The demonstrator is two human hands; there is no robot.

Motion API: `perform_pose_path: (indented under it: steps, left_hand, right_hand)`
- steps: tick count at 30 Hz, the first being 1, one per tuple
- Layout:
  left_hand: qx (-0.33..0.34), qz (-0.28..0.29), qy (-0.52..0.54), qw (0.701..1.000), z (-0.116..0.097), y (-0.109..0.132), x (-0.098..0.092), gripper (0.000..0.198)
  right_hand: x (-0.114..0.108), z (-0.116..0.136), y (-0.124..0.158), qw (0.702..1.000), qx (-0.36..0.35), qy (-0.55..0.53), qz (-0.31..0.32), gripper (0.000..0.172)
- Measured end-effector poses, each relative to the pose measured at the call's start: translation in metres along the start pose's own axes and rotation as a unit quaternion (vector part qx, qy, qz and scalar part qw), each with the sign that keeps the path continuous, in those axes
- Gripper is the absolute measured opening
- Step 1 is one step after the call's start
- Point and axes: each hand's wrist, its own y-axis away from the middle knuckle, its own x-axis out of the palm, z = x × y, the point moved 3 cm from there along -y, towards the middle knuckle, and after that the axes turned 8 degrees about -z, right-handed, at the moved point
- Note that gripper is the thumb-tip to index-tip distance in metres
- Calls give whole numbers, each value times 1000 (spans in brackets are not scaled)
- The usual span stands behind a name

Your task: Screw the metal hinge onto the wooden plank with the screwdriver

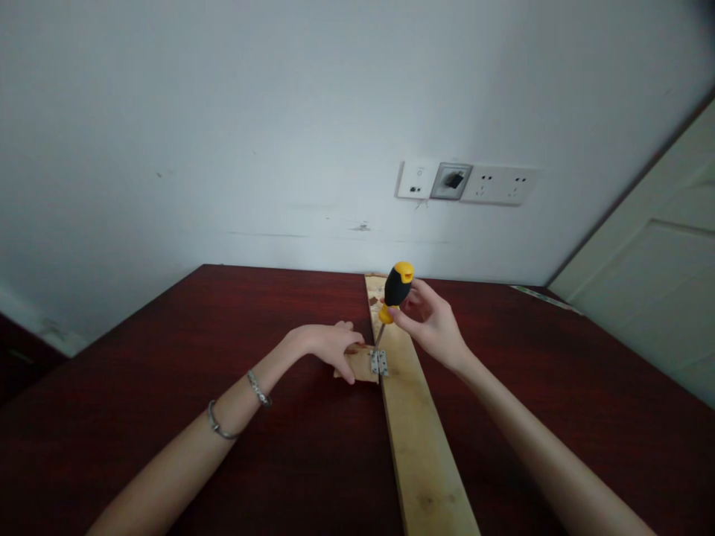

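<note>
Dark-red tabletop (251, 301), yellow-and-black screwdriver (396, 289)

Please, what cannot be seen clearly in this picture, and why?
Head view:
- Tip of the screwdriver: too small to tell its shape.
- Holes of the hinge: too small to tell filled from empty.
- Part of the small wooden piece: covered by the left hand.
- Near end of the long board: cut off by the bottom edge.
</note>
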Motion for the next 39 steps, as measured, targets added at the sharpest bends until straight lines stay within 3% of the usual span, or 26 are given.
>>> perform_pose_path:
  steps: [3,11,16,23,26,30,35,39]
  left_hand:
    - [4,0,2,1000,1,0,0,84]
    - [-10,5,1,1000,0,0,0,89]
    - [-8,4,5,1000,-1,2,-2,92]
    - [-3,0,4,1000,0,1,-1,90]
    - [-2,0,2,1000,1,1,-1,91]
    - [-6,7,4,1000,1,1,-1,93]
    - [-2,4,5,1000,-2,3,-2,93]
    - [-8,4,3,1000,-3,5,-4,91]
  right_hand:
    - [1,-2,-3,1000,5,3,1,57]
    - [9,4,-13,999,-39,17,-3,82]
    - [13,12,-20,998,-53,28,-1,64]
    - [12,15,-28,989,-76,46,-116,37]
    - [14,17,-31,992,-79,43,-88,40]
    - [11,23,-31,997,-51,31,-47,68]
    - [5,43,-29,986,-98,136,-27,38]
    - [2,51,-29,964,-153,210,-48,34]
